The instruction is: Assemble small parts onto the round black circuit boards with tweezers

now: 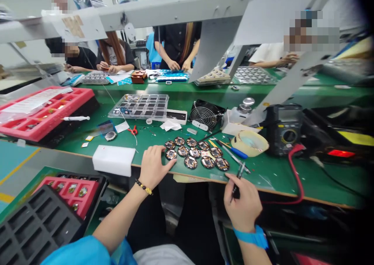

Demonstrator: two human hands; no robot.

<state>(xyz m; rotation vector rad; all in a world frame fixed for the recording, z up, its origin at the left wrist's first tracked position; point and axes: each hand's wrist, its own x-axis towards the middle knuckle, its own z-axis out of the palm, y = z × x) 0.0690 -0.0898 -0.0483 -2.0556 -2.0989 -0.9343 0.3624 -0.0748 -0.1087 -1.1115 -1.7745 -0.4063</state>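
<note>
My left hand [153,164] rests at the front edge of the green bench, thumb and fingers apart, beside the leftmost round circuit board [171,154]. Whether a fingertip touches that board I cannot tell. Several more round boards [191,163] lie in loose rows to its right, with dark rims and small parts on top. In my right hand [243,202] is a slim dark tool [240,172], pointing up and away; its exact kind is not clear. The right index finger reaches toward the nearest right board [222,164]. A blue band [251,237] circles that wrist.
Behind the boards stand a black fan [203,115] and a clear compartment box [143,106]. A yellowish roll [249,143], a blue-handled tool [239,152] and a multimeter [284,130] are at right. White foam [113,160] and pink trays [37,111] are left. Co-workers sit opposite.
</note>
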